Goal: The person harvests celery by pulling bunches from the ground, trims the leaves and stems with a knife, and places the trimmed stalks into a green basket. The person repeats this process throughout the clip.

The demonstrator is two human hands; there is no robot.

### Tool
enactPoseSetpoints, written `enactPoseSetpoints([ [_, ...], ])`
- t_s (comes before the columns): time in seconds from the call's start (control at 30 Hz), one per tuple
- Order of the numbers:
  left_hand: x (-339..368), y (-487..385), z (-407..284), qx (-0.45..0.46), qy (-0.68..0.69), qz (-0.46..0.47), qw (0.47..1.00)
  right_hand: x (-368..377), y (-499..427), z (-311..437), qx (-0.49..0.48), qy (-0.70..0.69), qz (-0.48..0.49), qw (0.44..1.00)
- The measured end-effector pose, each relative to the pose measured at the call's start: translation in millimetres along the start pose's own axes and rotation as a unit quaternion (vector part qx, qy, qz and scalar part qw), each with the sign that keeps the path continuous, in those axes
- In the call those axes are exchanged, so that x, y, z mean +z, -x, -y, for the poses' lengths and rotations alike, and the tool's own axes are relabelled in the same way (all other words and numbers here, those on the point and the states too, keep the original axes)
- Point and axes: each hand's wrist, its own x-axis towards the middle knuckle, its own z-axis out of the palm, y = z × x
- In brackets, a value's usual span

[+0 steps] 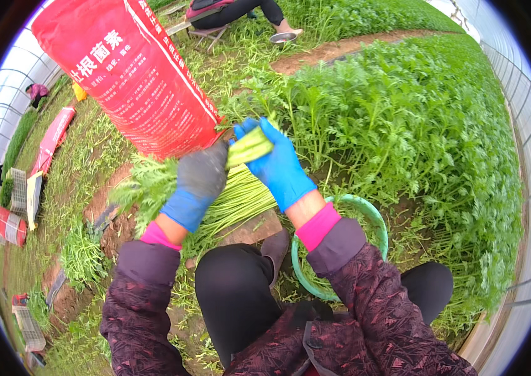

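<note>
My left hand (202, 174), in a blue glove with a dark, soiled back, grips a bunch of cut leafy greens. Its pale green stems (250, 147) poke out between my two hands, slightly blurred. My right hand (277, 164), in a cleaner blue glove, is closed around the stem ends. Feathery leaves (148, 185) spread to the left of my left hand; which of them belong to the held bunch I cannot tell. Below both hands, a pile of long cut stems (242, 192) lies across a flat board (253, 229). A green round tub (382, 225) is partly hidden under my right forearm.
A tall red printed sack (138, 84) stands just beyond my hands. Dense uncut greens (387, 127) grow to the right. Another person (232, 11) sits on a stool near a metal bowl (283, 37). Plastic crates (29, 329) and loose greens (82, 256) lie at left.
</note>
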Motion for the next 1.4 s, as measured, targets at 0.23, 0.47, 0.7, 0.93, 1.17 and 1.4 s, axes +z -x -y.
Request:
enactPoseSetpoints([
  [0.23,127,38,-4,0.006,-0.021,0.154,0.988,-148,-25,-9,-0.008,0.087,-0.234,0.968],
  [0.47,165,42,-16,-0.046,-0.042,0.191,0.980,-170,-8,27,-0.024,0.426,-0.088,0.900],
  [0.7,151,44,-23,-0.056,-0.046,0.176,0.982,-188,4,37,-0.169,0.770,-0.073,0.611],
  [0.93,143,50,-34,-0.053,-0.033,0.094,0.994,-190,-17,12,-0.138,0.891,-0.017,0.433],
  [1.17,172,45,-30,-0.123,0.055,0.133,0.982,-197,-26,0,-0.123,0.850,-0.063,0.508],
  [1.4,193,51,-22,-0.080,-0.046,0.114,0.989,-165,-18,3,0.015,0.881,-0.140,0.452],
])
